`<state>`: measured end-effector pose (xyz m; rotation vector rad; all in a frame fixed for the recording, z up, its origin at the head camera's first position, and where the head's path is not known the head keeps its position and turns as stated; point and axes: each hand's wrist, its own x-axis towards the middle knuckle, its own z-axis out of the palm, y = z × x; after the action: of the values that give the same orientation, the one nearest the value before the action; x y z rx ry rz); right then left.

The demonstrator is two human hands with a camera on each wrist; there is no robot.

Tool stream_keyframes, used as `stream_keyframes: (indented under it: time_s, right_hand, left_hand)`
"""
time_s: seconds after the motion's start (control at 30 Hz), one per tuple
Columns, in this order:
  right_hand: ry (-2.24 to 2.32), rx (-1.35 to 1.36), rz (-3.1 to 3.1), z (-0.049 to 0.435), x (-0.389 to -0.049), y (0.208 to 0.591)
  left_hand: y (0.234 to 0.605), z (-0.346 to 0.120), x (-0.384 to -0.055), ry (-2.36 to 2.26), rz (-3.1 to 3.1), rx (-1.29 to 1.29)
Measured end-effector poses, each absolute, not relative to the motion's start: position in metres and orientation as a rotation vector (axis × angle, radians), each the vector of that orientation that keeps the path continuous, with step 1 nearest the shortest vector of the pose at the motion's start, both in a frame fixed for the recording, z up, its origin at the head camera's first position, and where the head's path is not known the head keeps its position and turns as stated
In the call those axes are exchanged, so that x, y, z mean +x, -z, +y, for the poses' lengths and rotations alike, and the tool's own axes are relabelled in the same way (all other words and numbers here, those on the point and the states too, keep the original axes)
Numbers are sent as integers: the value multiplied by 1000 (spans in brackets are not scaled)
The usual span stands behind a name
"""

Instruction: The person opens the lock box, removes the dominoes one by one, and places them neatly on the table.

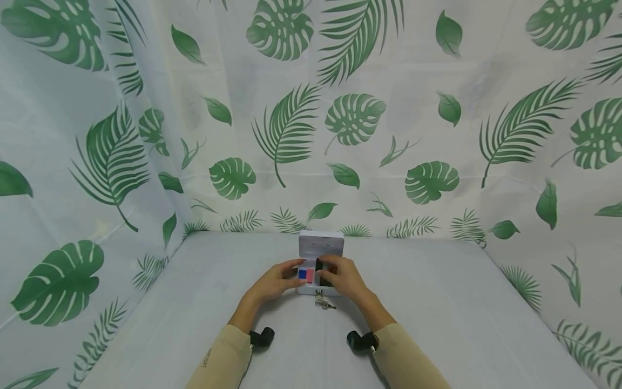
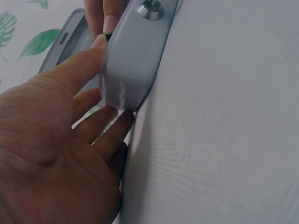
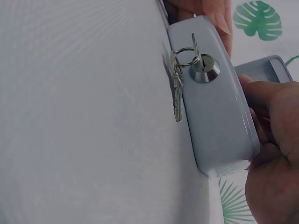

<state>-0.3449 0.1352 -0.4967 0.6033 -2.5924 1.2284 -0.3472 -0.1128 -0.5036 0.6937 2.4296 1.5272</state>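
Note:
A small light-grey cash box [image 1: 305, 290] stands with its lid [image 1: 320, 246] raised. In its front lock [image 2: 150, 9] sits a key, and more keys [image 3: 177, 93] hang from a ring on it. My left hand [image 1: 276, 281] holds the box's left end, thumb at the top rim and fingers against the side wall. A blue and pink block [image 1: 306, 274] lies in the left part of the box. My right hand [image 1: 344, 276] reaches into the right part, its thumb and fingers at a dark flat piece [image 1: 324, 281], which it partly hides.
The box rests on a white-covered table [image 1: 427, 292]. Behind and beside it hang white curtains [image 1: 389, 216] printed with green leaves. Black wrist mounts [image 1: 263, 337] sit on both forearms, low over the table.

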Motion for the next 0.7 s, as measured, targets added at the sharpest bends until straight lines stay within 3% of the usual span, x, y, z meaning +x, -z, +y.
stream_keyframes:
  time_s: [0.7]
  right_hand:
    - [-1361,588,-2525,138,-342,501]
  left_hand:
    - [504,-114,-348,-1507,2448,711]
